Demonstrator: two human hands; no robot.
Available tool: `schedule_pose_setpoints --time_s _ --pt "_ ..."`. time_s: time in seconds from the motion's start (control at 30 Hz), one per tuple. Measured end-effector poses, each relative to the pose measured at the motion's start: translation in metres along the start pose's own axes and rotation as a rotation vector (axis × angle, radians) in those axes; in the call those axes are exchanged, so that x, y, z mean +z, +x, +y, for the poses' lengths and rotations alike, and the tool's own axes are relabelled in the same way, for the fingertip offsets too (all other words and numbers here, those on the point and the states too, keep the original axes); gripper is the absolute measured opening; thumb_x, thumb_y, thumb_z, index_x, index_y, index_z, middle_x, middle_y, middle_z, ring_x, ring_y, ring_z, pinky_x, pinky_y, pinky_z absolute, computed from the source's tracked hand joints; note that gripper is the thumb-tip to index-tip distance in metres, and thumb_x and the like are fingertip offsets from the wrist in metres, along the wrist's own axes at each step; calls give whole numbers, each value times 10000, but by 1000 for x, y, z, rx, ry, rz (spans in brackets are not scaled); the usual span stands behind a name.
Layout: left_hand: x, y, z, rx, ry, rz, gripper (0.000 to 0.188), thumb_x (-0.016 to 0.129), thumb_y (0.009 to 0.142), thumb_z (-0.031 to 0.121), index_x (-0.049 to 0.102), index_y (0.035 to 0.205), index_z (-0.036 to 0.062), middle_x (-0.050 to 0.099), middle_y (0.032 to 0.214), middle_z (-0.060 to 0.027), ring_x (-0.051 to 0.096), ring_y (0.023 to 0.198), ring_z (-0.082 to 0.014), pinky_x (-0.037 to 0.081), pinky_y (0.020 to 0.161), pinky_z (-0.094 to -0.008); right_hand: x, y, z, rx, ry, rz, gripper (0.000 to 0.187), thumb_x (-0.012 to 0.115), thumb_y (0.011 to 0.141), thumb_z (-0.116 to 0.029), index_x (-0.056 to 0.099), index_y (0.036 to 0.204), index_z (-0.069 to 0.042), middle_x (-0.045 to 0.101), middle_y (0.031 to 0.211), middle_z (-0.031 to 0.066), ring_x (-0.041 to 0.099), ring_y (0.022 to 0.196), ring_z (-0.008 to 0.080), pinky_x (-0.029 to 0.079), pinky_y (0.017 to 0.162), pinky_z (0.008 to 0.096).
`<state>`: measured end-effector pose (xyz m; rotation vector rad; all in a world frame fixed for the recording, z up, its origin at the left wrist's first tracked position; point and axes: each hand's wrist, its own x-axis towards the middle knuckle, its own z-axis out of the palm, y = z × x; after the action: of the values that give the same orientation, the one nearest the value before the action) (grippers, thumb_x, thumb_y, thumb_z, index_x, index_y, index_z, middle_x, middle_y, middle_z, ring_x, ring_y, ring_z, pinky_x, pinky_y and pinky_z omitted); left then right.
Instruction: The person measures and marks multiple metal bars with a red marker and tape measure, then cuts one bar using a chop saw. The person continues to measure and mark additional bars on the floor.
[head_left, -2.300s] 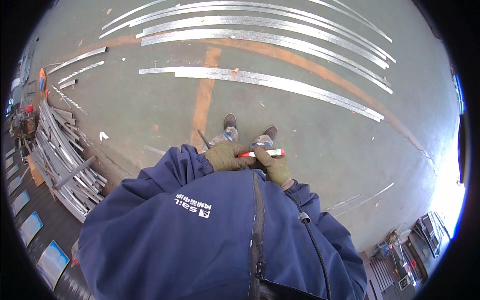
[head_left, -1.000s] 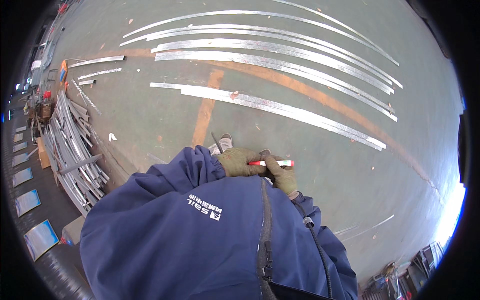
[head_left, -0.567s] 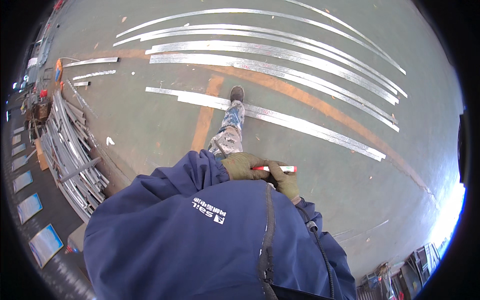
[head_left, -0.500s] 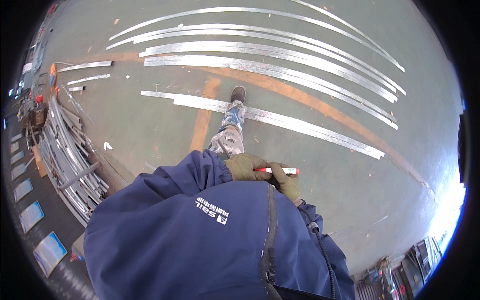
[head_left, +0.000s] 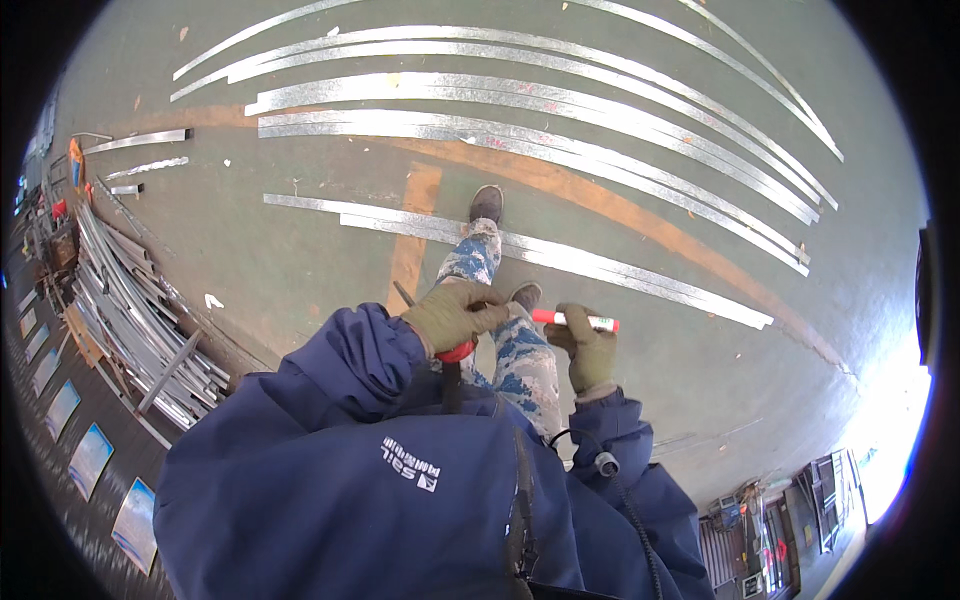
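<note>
In my gloved right hand [head_left: 588, 352] is a white marker pen [head_left: 600, 322] with red ends, its longer red end pointing left. My gloved left hand [head_left: 452, 318] is closed around a dark, long tool [head_left: 452, 388] with a red part showing below the fingers; its kind is partly hidden. A thin dark end of it sticks out at the upper left of that hand. Both hands are apart, in front of my legs. Beyond them, a pair of flat silvery metal strips [head_left: 620, 272] lies across the floor by my forward shoe [head_left: 487, 203].
Several more long metal strips [head_left: 440, 88] lie roughly parallel farther out, over orange floor lines [head_left: 600, 192]. A heap of metal lengths [head_left: 140, 310] sits on the left, with short pieces [head_left: 140, 140] beyond it. Racks and clutter [head_left: 760, 540] stand at the lower right.
My hands have moved apart; the marker, between both hands before, is now at my right hand. The tool in my left hand has come into fuller view. Both legs now show.
</note>
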<state>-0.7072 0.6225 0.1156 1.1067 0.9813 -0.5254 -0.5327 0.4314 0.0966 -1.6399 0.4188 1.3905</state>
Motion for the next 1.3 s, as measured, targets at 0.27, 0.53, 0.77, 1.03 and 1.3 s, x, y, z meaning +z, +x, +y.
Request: schedule_pose_setpoints --time_s 0.27,0.53,0.77,1.03,1.3 --pt "15 112 22 155 -486 -211 321 697 995 240 712 1229 21 717 957 -44 669 874 -108 552 765 -259 33 222 35 -123 -519 -273 325 702 905 -281 726 1061 3 736 852 95 699 713 173 565 667 328" --pt "39 231 -5 106 -667 -447 354 709 997 235 693 1225 -36 714 918 -54 657 841 -103 549 780 -257 89 451 115 -273 -872 -252 665 628 925 -283 453 1521 -43 719 915 135 686 711 195 548 678 343" --pt "16 249 -21 216 -537 -301 347 704 1003 246 697 1237 -10 722 954 -53 655 854 -95 550 778 -247 107 521 124 -315 -1228 -171 804 560 920 -395 261 1631 -168 699 1173 283 669 1126 430 497 985 465" --pt "37 246 -40 485 -182 -294 391 694 1006 270 676 1269 -18 742 1095 -79 695 947 -125 561 857 -265 86 571 128 -363 -1386 -90 821 549 918 -303 194 1653 -219 717 1109 282 730 952 396 554 841 469" --pt "46 229 -32 193 -330 -406 405 673 1019 254 639 1314 -21 742 1100 -83 711 793 -98 592 725 -246 82 567 114 -218 -1280 -185 846 555 892 -184 198 1656 -259 723 923 223 721 720 335 560 646 460"
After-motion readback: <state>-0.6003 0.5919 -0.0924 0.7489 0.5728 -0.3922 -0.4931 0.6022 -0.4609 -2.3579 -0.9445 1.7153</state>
